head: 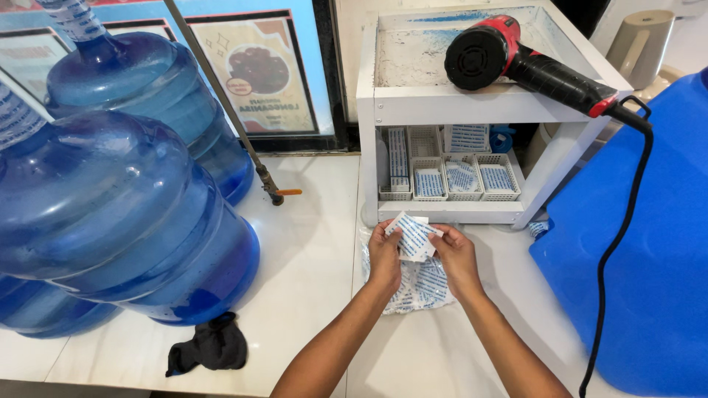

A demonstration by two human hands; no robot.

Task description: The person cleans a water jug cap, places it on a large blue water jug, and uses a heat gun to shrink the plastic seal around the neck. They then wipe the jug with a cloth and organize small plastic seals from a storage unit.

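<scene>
1. A white tiled counter (310,295) runs under a wall poster of a dark food dish (258,74); the surface is pale and glossy, and everything sits low and close to the person's reach

2. At the far left, big blue water jugs (110,214) lie stacked on their sides, one behind another (140,81), likely parked there to keep them out of the working spot; a crumpled black cloth (210,346) lies on the counter just in front of the nearest jug

3. A thin metal rod with an orange tip (269,188) leans from the wall down to the counter between the jugs and the shelf

4. The left hand (383,254) is closed in a pinch on the near edge of a small stack of white labels with blue print (413,236); the right hand (453,254) grips the other side of the same stack, so the slips are held between both hands, just above a clear bag of more labels (420,287) on the counter

5. Just beyond the hands stands a small white shelf unit (369,110); its lower level holds little white baskets (461,180) with labels sorted upright in them

6. On the shelf top lies a red and black heat blower (516,59), its black cord (619,243) trailing down across a large blue container (649,258) at the right; a beige stool (641,40) stands behind
</scene>
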